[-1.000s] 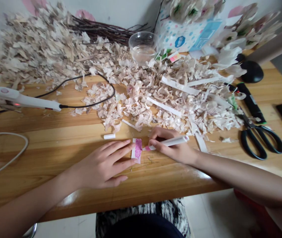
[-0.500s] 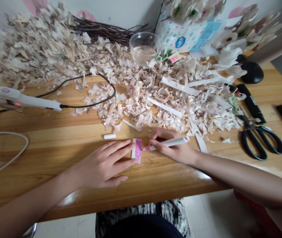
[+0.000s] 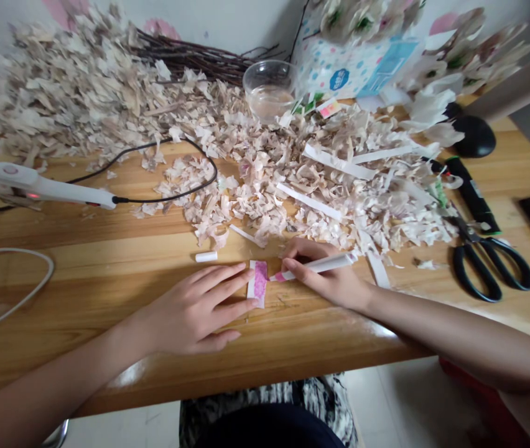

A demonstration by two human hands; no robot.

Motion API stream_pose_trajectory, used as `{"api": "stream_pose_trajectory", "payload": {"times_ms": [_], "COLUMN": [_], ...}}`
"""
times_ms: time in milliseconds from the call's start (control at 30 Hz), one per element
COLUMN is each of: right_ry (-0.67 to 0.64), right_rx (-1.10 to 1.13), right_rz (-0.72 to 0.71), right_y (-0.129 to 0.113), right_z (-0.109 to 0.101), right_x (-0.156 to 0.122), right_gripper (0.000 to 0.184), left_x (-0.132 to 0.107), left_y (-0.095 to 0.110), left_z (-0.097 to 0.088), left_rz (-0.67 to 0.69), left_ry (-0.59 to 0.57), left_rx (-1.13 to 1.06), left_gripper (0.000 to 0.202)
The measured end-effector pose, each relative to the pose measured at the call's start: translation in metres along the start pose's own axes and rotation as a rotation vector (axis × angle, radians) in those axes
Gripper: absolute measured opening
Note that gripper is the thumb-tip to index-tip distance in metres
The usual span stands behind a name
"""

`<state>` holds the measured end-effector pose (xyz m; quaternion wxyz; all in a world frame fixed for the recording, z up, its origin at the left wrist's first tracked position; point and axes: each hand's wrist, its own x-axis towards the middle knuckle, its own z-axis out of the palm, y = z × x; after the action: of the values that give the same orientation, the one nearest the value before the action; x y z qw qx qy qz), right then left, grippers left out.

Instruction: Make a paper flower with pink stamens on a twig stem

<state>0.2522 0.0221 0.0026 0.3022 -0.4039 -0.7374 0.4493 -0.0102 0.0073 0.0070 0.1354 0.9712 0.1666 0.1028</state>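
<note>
A small white paper strip (image 3: 258, 283) with a pink-coloured band lies on the wooden table (image 3: 106, 274). My left hand (image 3: 195, 311) lies flat with fingers stretched out, fingertips pressing the strip's left edge. My right hand (image 3: 325, 274) is closed around a white marker pen (image 3: 321, 266) whose pink tip touches the strip's right side. A small white pen cap (image 3: 206, 256) lies just beyond my left hand.
A big heap of pale paper scraps (image 3: 246, 155) covers the far table, with brown twigs (image 3: 190, 56), a clear plastic cup (image 3: 269, 87) and a dotted box (image 3: 349, 62). A white glue gun (image 3: 45, 186) lies left; black scissors (image 3: 489, 261) lie right.
My right hand and the pen have shifted slightly up along the strip. My left hand has not moved.
</note>
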Motion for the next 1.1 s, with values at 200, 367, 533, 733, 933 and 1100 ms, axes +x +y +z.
{"api": "stream_pose_trajectory", "payload": {"times_ms": [200,367,533,733,933,1100], "right_ry": [0.010,0.025,0.021,-0.137,-0.202,-0.197], "right_rx": [0.002,0.014,0.024,0.094,0.040,0.057], "right_rz": [0.001,0.016,-0.006,-0.107,-0.148,-0.163], "right_y": [-0.0004,-0.0007,-0.0005,0.0016,0.0021,0.0010], "right_z": [0.0001,0.0003,0.0000,0.0014,-0.0003,-0.0008], "right_x": [-0.0003,0.0001,-0.0010,-0.0018,0.0001,0.0000], "right_gripper": [0.024,0.026,0.023,0.016,0.017,0.016], "left_x": [0.0002,-0.0005,-0.0009,-0.0019,-0.0015,-0.0004], "left_y": [0.0005,0.0004,-0.0002,-0.0006,-0.0014,-0.0010], "left_z": [0.0006,0.0014,0.0011,0.0030,0.0023,0.0015], "left_rz": [0.002,-0.006,-0.003,0.011,0.009,0.012], "left_ry": [0.000,-0.007,-0.014,-0.011,-0.013,-0.016], "left_rx": [0.002,-0.002,-0.004,0.004,0.011,0.001], "left_gripper": [0.036,0.037,0.037,0.039,0.039,0.039]}}
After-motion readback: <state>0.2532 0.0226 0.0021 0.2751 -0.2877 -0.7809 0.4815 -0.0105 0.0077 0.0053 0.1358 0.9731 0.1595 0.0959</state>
